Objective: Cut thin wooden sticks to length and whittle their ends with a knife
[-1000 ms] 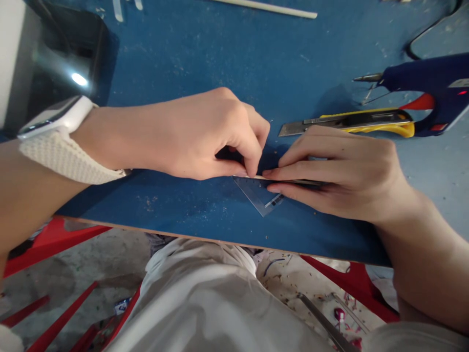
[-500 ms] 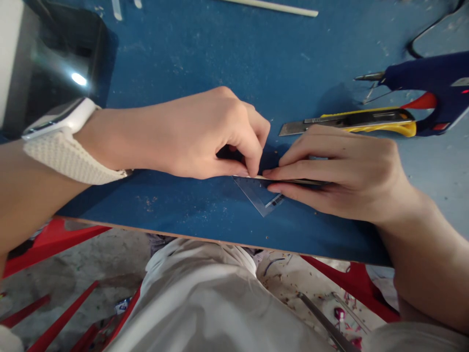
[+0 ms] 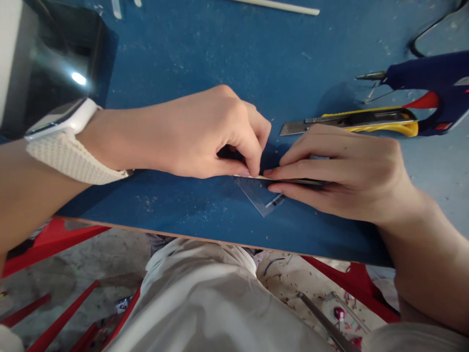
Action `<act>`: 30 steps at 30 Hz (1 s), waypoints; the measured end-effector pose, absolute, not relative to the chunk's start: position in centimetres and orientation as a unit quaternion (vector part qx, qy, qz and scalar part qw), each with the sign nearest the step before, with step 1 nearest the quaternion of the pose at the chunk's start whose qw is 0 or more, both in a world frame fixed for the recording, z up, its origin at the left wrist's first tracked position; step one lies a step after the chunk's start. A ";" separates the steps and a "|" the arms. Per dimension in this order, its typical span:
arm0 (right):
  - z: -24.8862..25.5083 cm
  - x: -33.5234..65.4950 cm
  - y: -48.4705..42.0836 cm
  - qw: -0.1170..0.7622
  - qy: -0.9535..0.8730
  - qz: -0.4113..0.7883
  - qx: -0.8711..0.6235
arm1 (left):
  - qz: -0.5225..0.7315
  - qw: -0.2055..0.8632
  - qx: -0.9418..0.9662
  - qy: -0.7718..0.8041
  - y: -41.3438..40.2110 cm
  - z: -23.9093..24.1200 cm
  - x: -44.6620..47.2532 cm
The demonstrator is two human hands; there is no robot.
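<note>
Fingers [image 3: 252,154] of the left hand [image 3: 198,134] are curled, thumb and index tips pinched together on a thin pale strip [image 3: 261,177]. The right hand [image 3: 355,171] lies flatter, an index fingertip against the strip and the thumb just on its near side; how firmly these fingers grip, I cannot tell. The strip sits close to the counter's near edge, its long axis running left to right and roughly parallel to that edge, the right end dipping slightly nearer. One end points to the left side of the counter [image 3: 176,58]; the other runs in beneath the right hand, where it is hidden.

Along the strip's near side lies a clear set square [image 3: 256,197], its long edge in line with the strip and one corner pointing at the near edge; the right thumb rests over part of it.

Beyond the right hand is a yellow utility knife [image 3: 381,120], blade exposed and pointing left. Past it, a dark blue glue gun [image 3: 449,90] aims its nozzle left too. Toward the counter's far edge a white rod [image 3: 282,7] lies left to right. A black device [image 3: 69,54] with a bright spot occupies the far left, beyond the left wrist's watch [image 3: 68,117].
</note>
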State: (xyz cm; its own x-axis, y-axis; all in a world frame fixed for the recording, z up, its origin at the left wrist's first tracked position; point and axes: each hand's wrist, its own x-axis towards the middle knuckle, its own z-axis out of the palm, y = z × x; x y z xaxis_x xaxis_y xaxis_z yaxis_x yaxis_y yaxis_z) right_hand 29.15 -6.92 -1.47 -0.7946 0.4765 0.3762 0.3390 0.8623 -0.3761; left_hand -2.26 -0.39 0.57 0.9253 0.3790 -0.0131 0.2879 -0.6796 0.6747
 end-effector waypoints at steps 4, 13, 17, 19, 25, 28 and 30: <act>-1.2 29.2 -7.0 0.230 -0.937 0.147 -0.218 | 0.064 0.350 0.917 0.180 -0.4 0.4 -2.5; -1.4 29.3 -6.9 0.228 -0.937 0.142 -0.223 | 0.050 0.352 0.915 0.191 -0.3 0.6 -2.2; -1.4 29.3 -6.9 0.228 -0.937 0.140 -0.223 | 0.045 0.349 0.915 0.197 -0.4 0.7 -2.1; -1.3 29.3 -7.0 0.227 -0.937 0.141 -0.225 | 0.051 0.356 0.913 0.195 -0.3 0.4 -2.2; -1.2 29.3 -7.0 0.232 -0.933 0.149 -0.232 | 0.070 0.375 0.906 0.183 -0.3 0.0 -2.5; -1.2 29.4 -6.9 0.232 -0.933 0.148 -0.231 | 0.046 0.350 0.915 0.193 -0.5 0.5 -2.3; -1.1 29.3 -6.8 0.237 -0.933 0.144 -0.228 | 0.046 0.335 0.922 0.188 -0.7 0.8 -2.1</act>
State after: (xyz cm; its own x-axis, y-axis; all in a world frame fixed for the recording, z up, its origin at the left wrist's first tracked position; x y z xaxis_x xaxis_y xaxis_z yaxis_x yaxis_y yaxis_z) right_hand 29.35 -6.83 -1.11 -0.7839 0.4941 0.3760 0.3573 0.8543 -0.3776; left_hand -2.10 -0.66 0.81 0.9250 0.3778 -0.0413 0.3160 -0.7042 0.6358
